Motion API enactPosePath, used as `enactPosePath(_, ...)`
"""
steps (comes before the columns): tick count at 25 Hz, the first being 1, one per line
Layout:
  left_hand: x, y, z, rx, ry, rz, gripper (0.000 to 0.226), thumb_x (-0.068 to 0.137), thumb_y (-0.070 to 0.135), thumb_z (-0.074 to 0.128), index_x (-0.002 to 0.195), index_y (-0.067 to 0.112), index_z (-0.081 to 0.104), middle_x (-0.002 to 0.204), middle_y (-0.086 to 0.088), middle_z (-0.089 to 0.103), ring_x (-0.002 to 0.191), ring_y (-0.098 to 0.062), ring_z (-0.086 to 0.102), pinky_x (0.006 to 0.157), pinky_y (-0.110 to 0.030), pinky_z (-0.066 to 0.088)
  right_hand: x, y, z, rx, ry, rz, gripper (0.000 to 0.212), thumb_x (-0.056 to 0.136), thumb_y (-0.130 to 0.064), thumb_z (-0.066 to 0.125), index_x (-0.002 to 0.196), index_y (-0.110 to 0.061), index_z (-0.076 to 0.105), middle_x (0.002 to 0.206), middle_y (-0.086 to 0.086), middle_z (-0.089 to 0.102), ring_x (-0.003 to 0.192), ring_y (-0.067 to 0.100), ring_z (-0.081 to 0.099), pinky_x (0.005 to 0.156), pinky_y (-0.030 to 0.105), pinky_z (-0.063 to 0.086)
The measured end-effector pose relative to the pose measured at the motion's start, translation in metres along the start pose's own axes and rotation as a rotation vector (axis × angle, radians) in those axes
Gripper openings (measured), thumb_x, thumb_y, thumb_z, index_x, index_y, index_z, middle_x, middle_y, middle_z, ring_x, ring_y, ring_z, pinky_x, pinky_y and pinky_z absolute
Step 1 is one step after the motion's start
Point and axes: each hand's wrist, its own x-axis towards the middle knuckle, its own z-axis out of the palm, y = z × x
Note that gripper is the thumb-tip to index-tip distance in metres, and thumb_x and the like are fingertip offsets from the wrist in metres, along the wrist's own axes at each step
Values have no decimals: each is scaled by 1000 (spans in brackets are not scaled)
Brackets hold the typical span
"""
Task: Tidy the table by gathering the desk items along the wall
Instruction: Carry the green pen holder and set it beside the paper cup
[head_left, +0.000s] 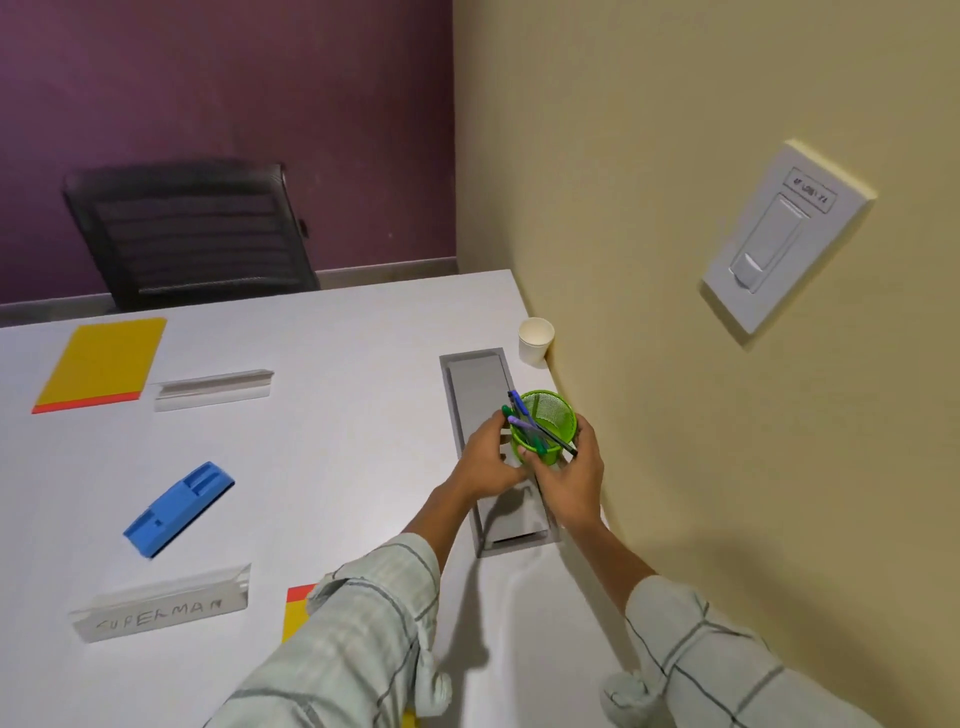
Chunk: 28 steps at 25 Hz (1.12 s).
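Note:
A green mesh pen holder (545, 422) with several pens (537, 426) in it stands close to the yellow wall, over the grey cable hatch (475, 387). My left hand (485, 457) and my right hand (571, 478) wrap its two sides. A white paper cup (535, 340) sits against the wall farther back. Out on the white table (337, 457) lie a blue eraser (179, 509), a yellow notepad (101, 364), a blank name plate (213, 389), a name plate (161, 605) marked SUPERMAN, and a second yellow notepad (296, 610) partly hidden by my left sleeve.
A black mesh chair (192, 234) stands at the table's far side before a purple wall. A white switch plate (779, 234) is mounted on the yellow wall to the right. The wall runs along the table's right edge.

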Motion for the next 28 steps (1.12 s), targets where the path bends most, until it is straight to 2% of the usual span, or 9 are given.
enactPosePath(5, 76, -20, 4, -179, -41, -130, 76, 70, -6, 69, 134, 24, 44, 123, 9, 54, 117, -18, 55, 76, -21, 54, 69, 25, 27, -105, 98, 66, 84, 60, -25, 93, 133, -14, 54, 118, 8, 54, 110, 28, 57, 96, 47, 50)
enactPosePath(8, 113, -29, 7, -215, -43, -185, 76, 70, -11, 69, 129, 29, 44, 117, 15, 55, 104, -7, 59, 70, -17, 56, 103, 38, 41, -80, 103, 138, 81, 61, -21, 92, 132, -13, 53, 120, 8, 55, 114, 28, 56, 98, 48, 50)
enactPosePath(12, 161, -41, 14, -236, -59, -216, 77, 71, -8, 71, 137, 22, 44, 120, 13, 55, 103, -3, 60, 80, -23, 59, 143, 56, 62, -15, 133, 262, 79, 67, -8, 87, 137, -11, 50, 130, 9, 60, 124, 28, 56, 104, 46, 49)
enactPosePath(14, 159, -41, 14, -241, -45, -215, 80, 69, -8, 72, 139, 18, 43, 121, 10, 56, 108, -10, 61, 87, -28, 58, 141, 54, 62, 51, 134, 282, 80, 68, -2, 86, 138, -13, 50, 130, 7, 62, 120, 23, 60, 98, 28, 54)
enactPosePath(16, 160, -42, 14, -249, -47, -218, 83, 67, -9, 71, 140, 17, 41, 124, 6, 56, 115, -19, 60, 94, -37, 56, 142, 55, 62, 111, 136, 315, 80, 69, 5, 83, 139, -13, 50, 128, 6, 64, 112, 19, 63, 81, 4, 51)
enactPosePath(17, 159, -44, 15, -264, -49, -216, 86, 66, -10, 71, 142, 17, 40, 126, 5, 55, 118, -19, 58, 98, -39, 54, 141, 55, 61, 140, 137, 331, 79, 70, 8, 81, 140, -13, 50, 128, 7, 64, 109, 18, 64, 76, 1, 50)
enactPosePath(22, 157, -52, 19, -282, -101, -247, 95, 62, -8, 71, 145, 18, 34, 132, 9, 50, 130, -21, 50, 102, -34, 50, 136, 59, 56, 220, 134, 453, 69, 73, 19, 72, 135, -5, 54, 126, 13, 65, 95, 7, 66, 75, 10, 55)
enactPosePath(26, 144, -55, 22, -286, -82, -312, 101, 71, -10, 72, 153, 12, 17, 156, -7, 31, 145, -26, 32, 111, -36, 41, 117, 59, 48, 190, 107, 499, 64, 75, 15, 73, 133, -4, 54, 136, 15, 59, 122, 23, 57, 101, 33, 49)
enactPosePath(28, 132, -56, 21, -260, -44, -339, 101, 71, -7, 75, 152, 14, 18, 159, -9, 27, 145, -28, 31, 113, -40, 40, 104, 57, 44, 163, 88, 506, 62, 77, 10, 74, 134, -3, 52, 139, 18, 55, 130, 27, 53, 102, 37, 48)
